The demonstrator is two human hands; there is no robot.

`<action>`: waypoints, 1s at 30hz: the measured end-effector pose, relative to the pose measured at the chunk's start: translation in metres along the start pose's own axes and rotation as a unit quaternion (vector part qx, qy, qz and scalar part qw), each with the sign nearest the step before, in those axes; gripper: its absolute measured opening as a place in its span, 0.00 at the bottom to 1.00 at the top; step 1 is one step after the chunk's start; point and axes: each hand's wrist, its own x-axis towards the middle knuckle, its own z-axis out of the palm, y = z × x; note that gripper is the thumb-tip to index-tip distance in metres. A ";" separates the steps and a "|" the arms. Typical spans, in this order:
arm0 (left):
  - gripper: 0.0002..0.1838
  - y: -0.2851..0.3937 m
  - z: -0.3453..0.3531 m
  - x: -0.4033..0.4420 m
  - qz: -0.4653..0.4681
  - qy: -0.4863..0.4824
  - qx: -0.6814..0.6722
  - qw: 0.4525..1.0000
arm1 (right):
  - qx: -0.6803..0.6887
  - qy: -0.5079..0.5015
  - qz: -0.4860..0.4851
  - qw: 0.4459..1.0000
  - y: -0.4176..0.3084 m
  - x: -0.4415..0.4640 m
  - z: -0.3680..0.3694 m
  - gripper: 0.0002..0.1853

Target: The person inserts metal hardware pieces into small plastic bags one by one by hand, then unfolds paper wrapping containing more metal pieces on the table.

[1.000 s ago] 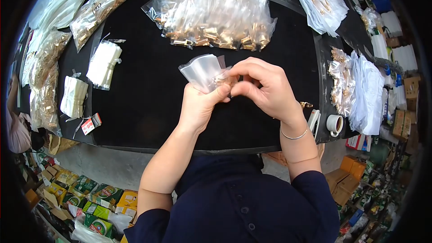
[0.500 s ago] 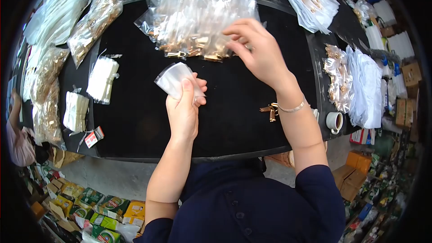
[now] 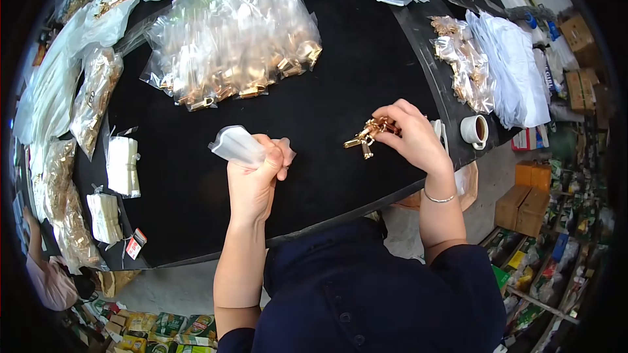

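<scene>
My left hand (image 3: 252,180) is closed around a small stack of clear plastic bags (image 3: 232,144), whose ends fan out past the thumb. On the black tabletop to the right, the fingertips of my right hand (image 3: 417,137) close on several gold-coloured metal clasps (image 3: 367,138); some of these stick out to the left of the fingers. Exactly how many the fingers pinch is hidden. Beyond both hands lies a wide heap of filled clear bags (image 3: 229,42), with gold metal pieces showing at their near ends.
A white cup of dark liquid (image 3: 474,132) stands by the right edge. Bagged gold parts (image 3: 463,65) and white plastic bags (image 3: 513,72) lie behind it. Bundles of white strips (image 3: 123,167) and a red-and-white tag (image 3: 135,245) are at left. Another person (image 3: 49,281) is at far left.
My right hand has come from the heap of filled bags down to the gold clasps and closed on them. The left hand keeps its bags. The view has shifted.
</scene>
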 end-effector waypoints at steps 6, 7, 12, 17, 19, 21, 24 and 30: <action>0.12 -0.007 -0.009 -0.001 0.014 0.021 0.055 0.998 | 0.038 -0.011 -0.066 0.997 -0.023 0.034 0.024 0.12; 0.15 -0.007 -0.008 -0.001 0.008 0.024 0.071 0.997 | 0.022 -0.007 -0.102 0.995 -0.025 0.039 0.026 0.11; 0.17 -0.006 -0.009 0.001 0.006 0.041 0.089 0.995 | 0.032 -0.059 -0.118 0.991 -0.027 0.056 0.030 0.10; 0.18 -0.006 -0.010 0.001 -0.002 0.046 0.087 0.995 | 0.134 -0.130 -0.058 0.981 -0.025 0.065 0.022 0.08; 0.18 -0.005 -0.011 0.001 0.005 0.045 0.082 0.996 | 0.215 -0.132 0.011 0.968 -0.028 0.068 0.019 0.07; 0.19 -0.005 -0.011 0.001 0.010 0.046 0.079 0.996 | 0.175 -0.127 -0.035 0.976 -0.028 0.070 0.023 0.07; 0.19 -0.005 -0.012 0.001 0.011 0.040 0.085 0.996 | 0.098 -0.113 -0.124 0.981 -0.029 0.073 0.031 0.07; 0.18 -0.004 -0.013 0.001 0.016 0.050 0.087 0.995 | 0.059 -0.066 -0.150 0.985 -0.027 0.081 0.042 0.07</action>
